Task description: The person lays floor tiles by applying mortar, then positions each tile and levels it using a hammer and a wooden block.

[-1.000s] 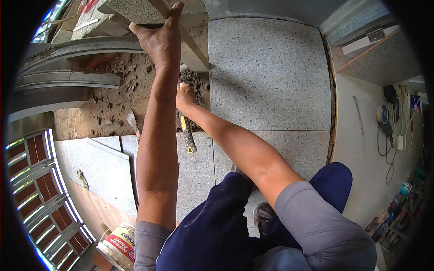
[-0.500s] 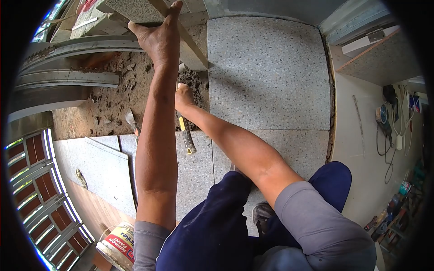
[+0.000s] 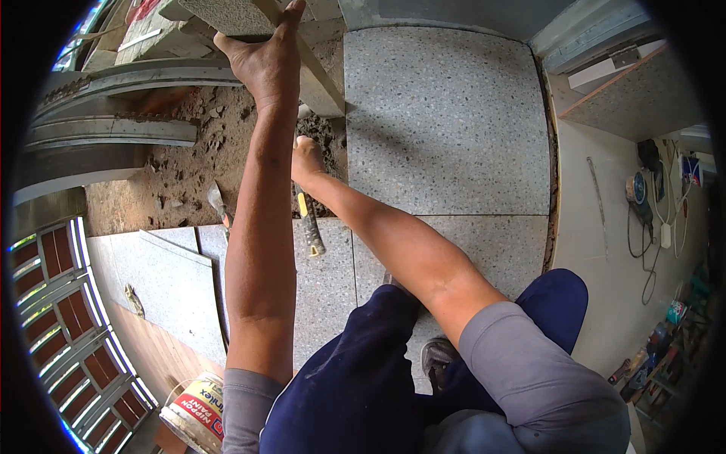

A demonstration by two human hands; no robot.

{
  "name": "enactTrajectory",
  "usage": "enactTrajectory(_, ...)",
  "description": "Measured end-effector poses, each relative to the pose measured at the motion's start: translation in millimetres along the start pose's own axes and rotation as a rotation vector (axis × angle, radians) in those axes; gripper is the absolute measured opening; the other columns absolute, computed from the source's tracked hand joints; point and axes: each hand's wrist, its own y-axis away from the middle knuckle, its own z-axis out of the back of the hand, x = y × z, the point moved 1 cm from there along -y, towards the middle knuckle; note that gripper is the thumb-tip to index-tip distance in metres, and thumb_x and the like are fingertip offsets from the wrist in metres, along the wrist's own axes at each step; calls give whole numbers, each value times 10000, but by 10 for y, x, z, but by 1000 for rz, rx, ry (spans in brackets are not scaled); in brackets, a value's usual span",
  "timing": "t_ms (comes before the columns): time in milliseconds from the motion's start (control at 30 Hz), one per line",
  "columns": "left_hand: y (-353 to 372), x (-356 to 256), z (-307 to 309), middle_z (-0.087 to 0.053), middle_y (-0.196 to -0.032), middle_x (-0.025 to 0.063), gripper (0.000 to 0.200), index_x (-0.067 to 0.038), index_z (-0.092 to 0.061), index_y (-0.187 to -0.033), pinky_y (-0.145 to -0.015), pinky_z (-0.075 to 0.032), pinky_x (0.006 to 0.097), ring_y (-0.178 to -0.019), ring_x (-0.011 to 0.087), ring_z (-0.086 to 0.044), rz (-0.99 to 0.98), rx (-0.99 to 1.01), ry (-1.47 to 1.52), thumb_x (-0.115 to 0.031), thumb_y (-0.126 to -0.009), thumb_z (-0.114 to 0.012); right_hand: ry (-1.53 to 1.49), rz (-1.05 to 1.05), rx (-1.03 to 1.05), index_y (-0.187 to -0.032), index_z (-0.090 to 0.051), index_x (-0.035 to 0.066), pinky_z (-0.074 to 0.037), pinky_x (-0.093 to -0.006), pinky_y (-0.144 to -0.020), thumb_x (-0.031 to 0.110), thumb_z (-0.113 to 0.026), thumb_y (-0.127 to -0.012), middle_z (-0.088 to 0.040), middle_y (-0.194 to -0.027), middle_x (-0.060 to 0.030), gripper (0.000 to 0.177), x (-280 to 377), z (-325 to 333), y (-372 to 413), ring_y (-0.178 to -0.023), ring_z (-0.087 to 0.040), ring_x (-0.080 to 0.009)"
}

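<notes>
My left hand [image 3: 265,66] reaches to the top of the view and grips the edge of a rough grey slab [image 3: 227,17], beside a long pale bar [image 3: 321,87]. Lower down, my right hand [image 3: 306,157] is closed over the dark loose mortar; what its fingers hold, if anything, is hidden. Just below that hand, a tool's black and yellow handle [image 3: 310,223] lies over the tile edge. A trowel [image 3: 217,198] rests left of my left forearm, partly hidden by it. Speckled grey tiles [image 3: 450,121] cover the floor to the right.
Metal frame pieces [image 3: 113,130] lie over the bare soil at left. A loose tile piece [image 3: 178,276] and a paint bucket [image 3: 195,408] are at lower left. Cables and a power tool [image 3: 643,208] sit at right, with more tools [image 3: 658,356] below them.
The black and yellow handle has shifted and turned slightly. The surroundings sit a little further left in the view. Both hands keep nearly the same places.
</notes>
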Motion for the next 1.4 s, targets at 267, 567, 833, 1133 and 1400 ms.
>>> enactTrajectory(267,24,-110,10,-640,-1071,108,581,-37,-485,-1180,-862,-498,343,-974,219,-608,46,11,-19,-229,-815,-894,-75,-38,67,-893,-613,-65,-539,-445,-459,59,-514,-856,-643,-659,-241,163,91,9,108,-527,-678,-354)
enactTrajectory(567,-37,-6,16,-636,-1088,120,600,-34,-486,-1204,-873,-498,347,-990,226,-604,17,6,-13,-224,-811,-897,-166,-54,-17,-851,-581,-51,-486,-422,-374,20,-521,-858,-630,-647,-191,93,99,-66,116,-463,-641,-302)
enactTrajectory(833,-4,-50,2,-635,-1099,122,594,-31,-483,-1216,-887,-495,348,-1002,231,-604,44,-1,-42,-212,-818,-884,-245,-133,-3,-862,-568,-49,-470,-416,-354,32,-538,-874,-596,-598,-173,88,107,-49,187,-429,-616,-297)
enactTrajectory(1133,-22,8,-19,-642,-1094,126,598,-23,-482,-1208,-887,-493,346,-993,235,-612,19,30,54,-202,-804,-885,-269,-168,-13,-838,-548,-35,-469,-411,-356,32,-537,-873,-605,-602,-175,76,253,15,258,-441,-623,-281)
enactTrajectory(1400,-8,-58,16,-645,-1065,134,637,-24,-494,-1201,-856,-522,370,-968,247,-630,43,-2,-143,-262,-775,-904,-165,-138,195,-805,-563,-40,-463,-379,-396,113,-611,-905,-629,-628,-162,189,-47,33,641,-465,-620,-236)
